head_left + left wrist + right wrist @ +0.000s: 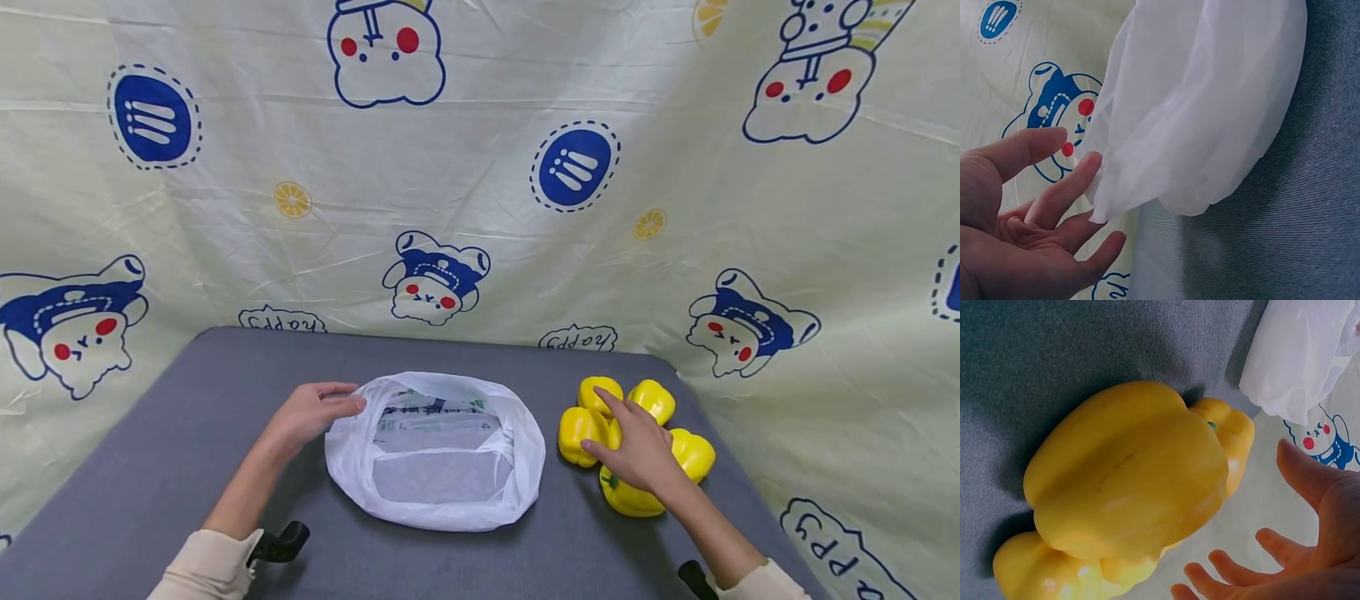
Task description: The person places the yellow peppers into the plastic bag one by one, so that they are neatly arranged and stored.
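Observation:
A white plastic bag [442,517] stands on the grey table with its mouth spread wide, some print showing on its inner wall. At its left rim is my left hand [318,412], fingers loosely bent and fingertips right at the plastic; the left wrist view shows the fingers [1063,187] spread beside the bag [1210,112]. To the right lies a cluster of several yellow bell peppers [581,435]. My right hand [637,442] hovers over them with thumb and fingers spread. In the right wrist view a large pepper [1129,469] lies beside the hand, with nothing in its grasp.
The grey table [247,367] reaches back to a pale curtain [495,167] printed with cartoon bears and orange slices. Black wrist straps [279,543] show at both cream sleeves [210,567]. The peppers lie near the table's right edge.

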`<move>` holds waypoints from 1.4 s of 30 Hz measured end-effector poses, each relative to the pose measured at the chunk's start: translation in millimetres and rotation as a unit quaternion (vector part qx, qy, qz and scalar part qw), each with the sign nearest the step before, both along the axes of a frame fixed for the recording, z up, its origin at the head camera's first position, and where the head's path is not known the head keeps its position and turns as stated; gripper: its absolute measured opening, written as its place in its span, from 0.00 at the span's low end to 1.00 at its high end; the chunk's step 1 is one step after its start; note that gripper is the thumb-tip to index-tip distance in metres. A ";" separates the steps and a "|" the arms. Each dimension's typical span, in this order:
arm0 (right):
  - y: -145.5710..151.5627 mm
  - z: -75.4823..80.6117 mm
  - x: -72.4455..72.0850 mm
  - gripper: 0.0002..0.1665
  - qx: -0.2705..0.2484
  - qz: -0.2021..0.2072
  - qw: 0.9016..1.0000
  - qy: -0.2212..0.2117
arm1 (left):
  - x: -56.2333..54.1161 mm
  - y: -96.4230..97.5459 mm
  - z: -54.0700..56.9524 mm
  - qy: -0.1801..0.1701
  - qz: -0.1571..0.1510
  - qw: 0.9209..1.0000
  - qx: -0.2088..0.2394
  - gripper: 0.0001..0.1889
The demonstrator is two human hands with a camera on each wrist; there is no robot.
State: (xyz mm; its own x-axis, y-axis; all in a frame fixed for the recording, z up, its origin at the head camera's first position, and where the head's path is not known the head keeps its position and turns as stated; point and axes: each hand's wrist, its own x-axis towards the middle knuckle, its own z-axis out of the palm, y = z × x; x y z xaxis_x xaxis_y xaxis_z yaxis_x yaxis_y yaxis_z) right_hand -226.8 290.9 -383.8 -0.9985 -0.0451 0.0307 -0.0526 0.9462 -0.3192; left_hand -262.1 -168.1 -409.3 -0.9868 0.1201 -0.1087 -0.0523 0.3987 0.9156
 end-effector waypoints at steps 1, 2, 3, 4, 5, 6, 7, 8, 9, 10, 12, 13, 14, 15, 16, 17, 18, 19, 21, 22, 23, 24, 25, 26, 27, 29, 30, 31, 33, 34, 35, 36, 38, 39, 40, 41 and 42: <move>0.8 0.5 -0.4 0.53 0.001 0.002 1.000 0.001 | -0.3 0.1 -0.9 0.001 0.002 1.000 0.005 0.31; 1.7 1.1 -0.7 0.54 0.003 0.004 1.000 0.000 | -0.6 0.1 -1.8 0.003 0.004 1.000 0.011 0.29; 2.7 1.8 -0.9 0.55 0.001 0.006 1.000 0.000 | -0.5 0.0 -2.1 0.006 0.004 1.000 0.016 0.29; 3.7 2.8 -0.9 0.56 0.000 0.008 1.000 -0.002 | -0.5 -0.5 -2.5 0.009 0.002 1.000 0.020 0.28; 4.9 4.0 -0.7 0.56 -0.001 0.011 1.000 -0.003 | -0.3 -1.0 -2.7 0.010 0.001 1.000 0.024 0.27; 5.9 5.2 -0.3 0.57 -0.002 0.013 1.000 -0.005 | -0.1 -1.7 -2.9 0.010 -0.001 1.000 0.027 0.27; 7.1 6.5 0.0 0.57 -0.003 0.017 1.000 -0.006 | 0.3 -2.4 -2.9 0.008 0.000 1.000 0.030 0.27; 8.3 7.6 0.5 0.58 -0.004 0.019 1.000 -0.008 | 0.8 -3.0 -2.8 0.007 -0.002 1.000 0.029 0.27; 9.6 8.8 0.9 0.58 -0.005 0.021 1.000 -0.010 | 1.2 -3.6 -2.5 0.002 -0.001 1.000 0.031 0.27; 10.8 9.8 1.3 0.58 -0.005 0.024 1.000 -0.012 | 1.5 -4.3 -2.4 -0.002 -0.002 1.000 0.031 0.27; 13.4 10.8 1.9 0.58 -0.001 0.026 1.000 -0.016 | 1.9 -5.4 -2.0 -0.011 -0.001 0.999 0.034 0.28; 14.6 10.9 1.9 0.57 -0.001 0.026 1.000 -0.017 | 1.9 -5.9 -2.0 -0.013 0.000 0.999 0.035 0.29; 15.6 10.8 1.8 0.57 0.000 0.025 1.000 -0.019 | 1.9 -6.5 -1.9 -0.013 -0.003 0.999 0.034 0.30; 16.5 10.6 1.7 0.57 0.000 0.024 1.000 -0.021 | 1.8 -7.0 -2.1 -0.013 -0.003 0.999 0.035 0.31; 17.0 10.3 1.7 0.56 -0.001 0.023 0.999 -0.021 | 1.7 -7.3 -2.3 -0.010 -0.006 0.999 0.031 0.32; 17.3 9.6 1.5 0.56 -0.004 0.024 0.999 -0.020 | 1.4 -7.3 -2.7 -0.006 -0.008 1.000 0.028 0.32; 17.4 9.3 1.1 0.56 -0.007 0.027 0.999 -0.018 | 1.3 -7.1 -3.4 -0.003 -0.010 1.000 0.026 0.33; 16.9 8.6 0.5 0.55 -0.012 0.030 0.999 -0.015 | 1.4 -6.8 -4.2 0.000 -0.012 1.000 0.023 0.33; 15.4 7.3 -0.6 0.55 -0.020 0.037 0.999 -0.010 | 1.3 -6.0 -6.4 0.004 -0.013 1.000 0.020 0.34; 14.3 6.5 -1.4 0.55 -0.023 0.040 0.999 -0.007 | 1.3 -5.4 -7.2 0.004 -0.013 1.000 0.019 0.35; 13.1 5.8 -2.3 0.54 -0.027 0.042 0.999 -0.006 | 1.5 -5.0 -8.2 0.004 -0.013 1.000 0.020 0.35; 12.0 5.1 -3.5 0.55 -0.029 0.042 0.999 -0.006 | 1.7 -4.8 -9.0 0.003 -0.013 1.000 0.022 0.35; 10.7 4.2 -4.6 0.55 -0.030 0.042 0.999 -0.007 | 1.7 -4.6 -9.5 0.003 -0.012 1.000 0.023 0.35; 9.8 3.3 -5.8 0.55 -0.029 0.040 0.999 -0.008 | 1.6 -4.5 -9.9 0.003 -0.012 1.000 0.025 0.35; 8.9 2.4 -7.1 0.55 -0.030 0.037 0.999 -0.009 | 1.7 -4.4 -9.9 0.002 -0.013 1.000 0.028 0.35; 7.4 0.3 -9.9 0.56 -0.029 0.034 0.999 -0.010 | 1.6 -4.4 -9.9 0.000 -0.013 0.999 0.031 0.35; 6.7 -0.7 -11.4 0.56 -0.026 0.033 0.999 -0.009 | 1.6 -4.5 -9.9 0.000 -0.013 0.999 0.033 0.35; 6.0 -1.7 -12.8 0.56 -0.023 0.033 0.999 -0.007 | 1.5 -4.6 -9.8 0.000 -0.013 0.999 0.035 0.35; 4.9 -3.6 -15.5 0.56 -0.018 0.032 0.999 -0.004 | 1.5 -4.8 -9.5 0.000 -0.013 0.999 0.039 0.35; 4.3 -4.3 -16.8 0.56 -0.015 0.033 0.999 -0.001 | 1.5 -5.1 -9.6 -0.001 -0.013 0.999 0.041 0.35; 3.9 -4.9 -17.8 0.56 -0.012 0.035 0.999 0.001 | 1.6 -5.3 -9.7 -0.001 -0.013 0.999 0.041 0.35; 3.3 -5.5 -18.6 0.56 -0.010 0.035 0.999 0.001 | 1.7 -5.4 -9.8 -0.001 -0.013 0.999 0.043 0.35; 2.5 -6.5 -20.0 0.56 -0.009 0.035 0.999 0.001 | 1.9 -5.6 -10.4 -0.002 -0.013 0.999 0.045 0.35; 2.1 -6.9 -20.4 0.56 -0.009 0.035 0.999 0.000 | 1.9 -5.7 -10.8 -0.002 -0.013 0.999 0.046 0.35; 1.6 -7.3 -20.8 0.56 -0.010 0.034 0.999 -0.003 | 2.0 -5.8 -11.1 -0.002 -0.012 0.999 0.045 0.35; 1.3 -7.6 -21.3 0.56 -0.009 0.033 0.999 -0.005 | 2.0 -5.8 -11.3 -0.002 -0.012 0.999 0.045 0.35; 0.9 -7.8 -21.7 0.56 -0.009 0.032 0.999 -0.007 | 1.8 -5.9 -11.7 -0.003 -0.011 0.999 0.046 0.35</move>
